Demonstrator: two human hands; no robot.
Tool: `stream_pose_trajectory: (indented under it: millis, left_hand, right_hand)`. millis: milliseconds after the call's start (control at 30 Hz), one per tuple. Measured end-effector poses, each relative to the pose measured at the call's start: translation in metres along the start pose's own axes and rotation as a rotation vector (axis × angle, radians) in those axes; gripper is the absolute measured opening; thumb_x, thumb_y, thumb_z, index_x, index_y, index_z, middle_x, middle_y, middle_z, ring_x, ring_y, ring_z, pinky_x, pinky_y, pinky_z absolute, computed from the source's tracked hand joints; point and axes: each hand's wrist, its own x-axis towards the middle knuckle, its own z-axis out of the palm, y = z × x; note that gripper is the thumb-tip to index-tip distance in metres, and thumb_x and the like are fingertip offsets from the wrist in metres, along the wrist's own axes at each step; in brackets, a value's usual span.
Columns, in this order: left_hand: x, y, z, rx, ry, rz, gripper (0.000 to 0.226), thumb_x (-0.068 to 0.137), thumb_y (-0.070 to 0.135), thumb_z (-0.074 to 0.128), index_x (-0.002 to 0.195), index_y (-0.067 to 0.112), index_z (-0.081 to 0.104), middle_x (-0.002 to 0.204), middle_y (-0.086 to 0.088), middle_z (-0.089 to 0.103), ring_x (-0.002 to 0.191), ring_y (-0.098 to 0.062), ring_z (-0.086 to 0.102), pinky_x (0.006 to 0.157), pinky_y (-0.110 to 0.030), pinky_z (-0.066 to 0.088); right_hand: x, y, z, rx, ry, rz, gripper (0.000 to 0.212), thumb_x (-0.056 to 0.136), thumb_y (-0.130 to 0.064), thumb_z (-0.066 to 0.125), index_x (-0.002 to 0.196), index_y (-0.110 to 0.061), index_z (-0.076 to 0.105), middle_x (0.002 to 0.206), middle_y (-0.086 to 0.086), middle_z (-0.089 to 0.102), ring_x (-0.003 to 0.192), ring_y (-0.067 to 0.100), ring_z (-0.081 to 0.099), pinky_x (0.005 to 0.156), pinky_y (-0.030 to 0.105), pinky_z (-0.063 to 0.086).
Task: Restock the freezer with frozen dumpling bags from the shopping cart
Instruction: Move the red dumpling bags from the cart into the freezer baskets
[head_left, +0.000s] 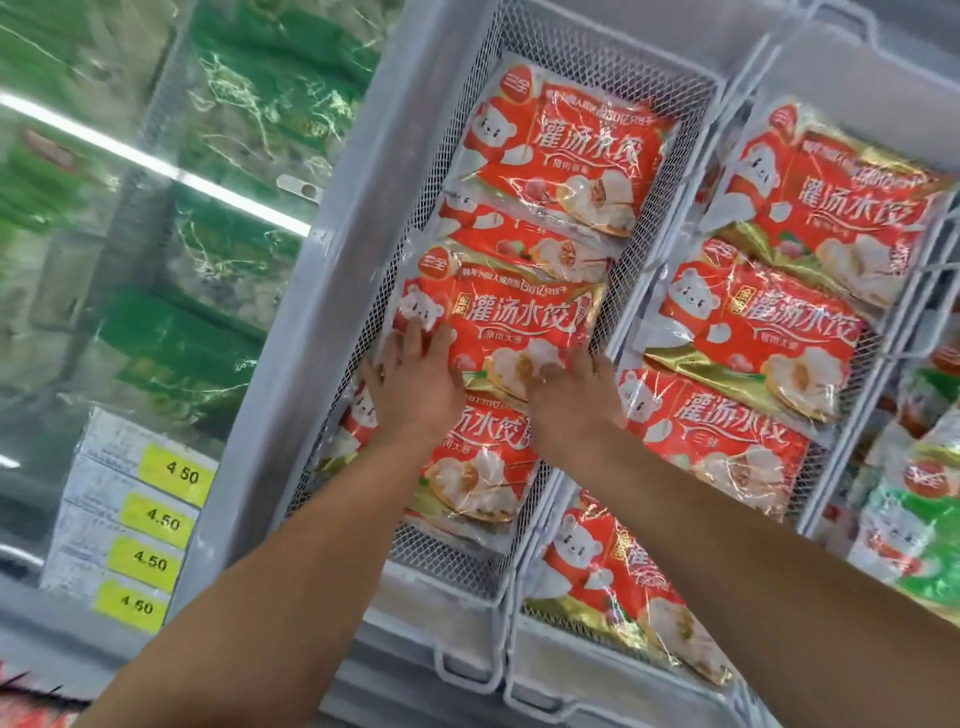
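1. I am reaching into a white wire-mesh freezer basket that is running from the upper middle of the frame down toward the lower middle; its mesh walls are standing close along both long sides of the bags, leaving little room sideways.
2. A white plastic divider rail is separating this basket from a second wire basket on the right, which is lying packed with more red bags.
3. To the left, the grey freezer frame is bordering the basket, and beyond it a glass lid is covering blurred green packages in the upper left.
4. Yellow price tags reading 4.50 are sitting at the lower left.
5. The red and white frozen dumpling bag I am placing is lying flat at the centre of the frame, overlapping another red bag above it and one below it.
6. My left hand is pressing on the bag's lower left corner with fingers spread and fairly straight, gripping nothing.
7. My right hand is resting at the bag's lower right edge; its fingertips are partly hidden against the glossy wrapper, so I cannot tell whether they are pinching it.
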Motion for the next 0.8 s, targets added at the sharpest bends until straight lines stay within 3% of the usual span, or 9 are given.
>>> stream_pose_trajectory:
  millis: [67, 133, 233, 333, 467, 567, 633, 800]
  left_hand:
    - [0.001, -0.001, 0.0, -0.005, -0.035, -0.009, 0.062, 0.1, 0.037, 0.04, 0.156, 0.036, 0.012, 0.166, -0.004, 0.008, 0.153, -0.032, 0.004, 0.118, -0.065, 0.003]
    - [0.0, -0.001, -0.002, -0.004, -0.054, -0.014, 0.064, 0.1, 0.032, 0.042, 0.156, 0.035, 0.01, 0.167, -0.004, 0.004, 0.153, -0.032, 0.0, 0.119, -0.064, 0.002]
    - [-0.003, 0.001, -0.007, -0.035, -0.063, -0.016, 0.069, 0.099, 0.027, 0.045, 0.157, 0.034, 0.009, 0.166, -0.005, 0.005, 0.152, -0.034, -0.001, 0.119, -0.063, 0.003]
    - [-0.021, 0.004, -0.016, -0.091, -0.062, 0.014, 0.068, 0.098, 0.032, 0.047, 0.157, 0.029, 0.012, 0.166, -0.007, 0.011, 0.151, -0.037, 0.006, 0.12, -0.061, 0.009]
    - [-0.063, 0.002, -0.025, -0.198, -0.046, 0.058, 0.06, 0.094, 0.035, 0.052, 0.149, 0.02, 0.034, 0.147, -0.012, 0.047, 0.132, -0.038, 0.045, 0.106, -0.052, 0.043]
    - [-0.108, 0.005, -0.034, -0.283, -0.01, 0.042, 0.055, 0.096, 0.033, 0.055, 0.146, 0.016, 0.042, 0.135, -0.012, 0.059, 0.119, -0.032, 0.058, 0.098, -0.044, 0.05]
    - [-0.136, 0.008, -0.039, -0.301, 0.032, 0.039, 0.053, 0.097, 0.031, 0.056, 0.146, 0.015, 0.044, 0.131, -0.012, 0.063, 0.111, -0.029, 0.063, 0.097, -0.039, 0.051]
    - [-0.229, 0.007, -0.043, -0.442, 0.184, 0.053, 0.053, 0.096, 0.033, 0.06, 0.146, 0.017, 0.048, 0.139, -0.008, 0.058, 0.125, -0.027, 0.056, 0.105, -0.035, 0.043]
  right_hand:
    - [0.0, -0.004, 0.004, -0.011, -0.072, -0.026, 0.059, 0.086, -0.032, 0.057, 0.143, -0.019, 0.043, 0.141, 0.001, 0.051, 0.14, 0.031, 0.032, 0.118, 0.057, -0.001]
    - [-0.002, -0.007, 0.004, 0.027, -0.123, -0.077, 0.057, 0.087, -0.029, 0.056, 0.142, -0.017, 0.044, 0.139, 0.001, 0.053, 0.135, 0.027, 0.042, 0.119, 0.055, -0.002]
    - [-0.01, -0.006, 0.007, 0.078, -0.124, -0.156, 0.056, 0.088, -0.024, 0.054, 0.142, -0.016, 0.044, 0.141, 0.004, 0.051, 0.133, 0.026, 0.044, 0.12, 0.051, 0.009]
    - [-0.026, -0.001, 0.01, 0.142, -0.014, -0.166, 0.047, 0.087, -0.025, 0.054, 0.134, -0.02, 0.052, 0.119, 0.001, 0.062, 0.119, 0.026, 0.054, 0.112, 0.047, 0.029]
    - [-0.058, 0.005, 0.012, 0.258, 0.149, -0.128, 0.044, 0.087, -0.024, 0.055, 0.13, -0.019, 0.057, 0.109, 0.007, 0.063, 0.103, 0.029, 0.061, 0.089, 0.041, 0.054]
    - [-0.09, 0.009, 0.019, 0.355, 0.264, -0.105, 0.032, 0.089, -0.025, 0.054, 0.118, -0.012, 0.062, 0.108, 0.008, 0.062, 0.099, 0.03, 0.062, 0.083, 0.04, 0.055]
    - [-0.11, 0.011, 0.025, 0.399, 0.316, -0.095, 0.033, 0.092, -0.027, 0.053, 0.12, -0.011, 0.06, 0.116, 0.01, 0.062, 0.104, 0.032, 0.06, 0.087, 0.04, 0.054]
    - [-0.181, 0.009, 0.044, 0.399, 0.378, -0.195, 0.049, 0.093, -0.031, 0.057, 0.136, -0.009, 0.05, 0.132, 0.016, 0.055, 0.116, 0.032, 0.055, 0.089, 0.034, 0.047]
